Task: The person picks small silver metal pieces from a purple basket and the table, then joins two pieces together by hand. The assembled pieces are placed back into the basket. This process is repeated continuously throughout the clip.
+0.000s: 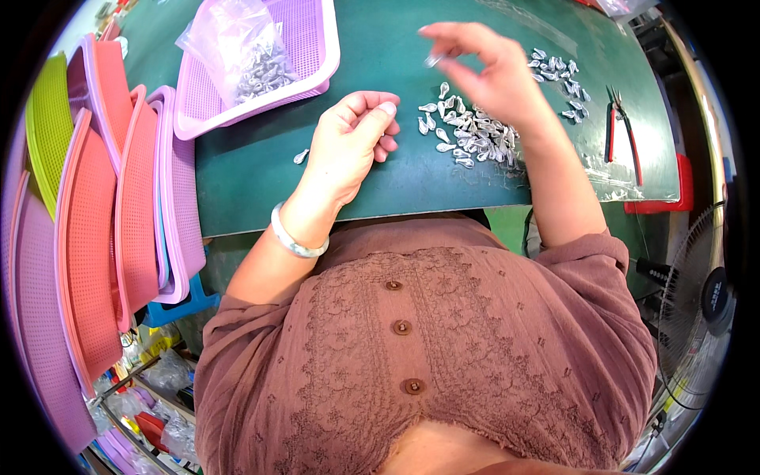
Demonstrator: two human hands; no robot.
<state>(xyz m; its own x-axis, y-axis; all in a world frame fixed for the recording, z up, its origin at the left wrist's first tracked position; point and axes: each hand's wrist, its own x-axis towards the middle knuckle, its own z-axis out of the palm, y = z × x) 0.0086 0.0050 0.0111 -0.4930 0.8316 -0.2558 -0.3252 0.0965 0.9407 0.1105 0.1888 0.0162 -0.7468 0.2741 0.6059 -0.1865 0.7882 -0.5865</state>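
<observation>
My left hand [352,141] is closed over the green table, its thumb pressed against the curled fingers; what it holds, if anything, is hidden. My right hand [495,73] is raised above the table, index finger stretched out, with a small silvery piece [433,59] at the thumb tip. Below it lies a pile of small silvery teardrop-shaped metal pieces [479,134], partly covered by the right wrist. One loose teardrop-shaped piece [301,157] rests beside my left wrist. A second group of such pieces [554,67] is spread beyond my right forearm.
Red-handled pliers [622,136] lie at the table's right. A lilac basket [323,47] at the back left holds a clear bag [245,51] of metal pieces. Stacked coloured baskets [95,237] line the left side. A fan [693,293] stands at right, near a red container [685,184].
</observation>
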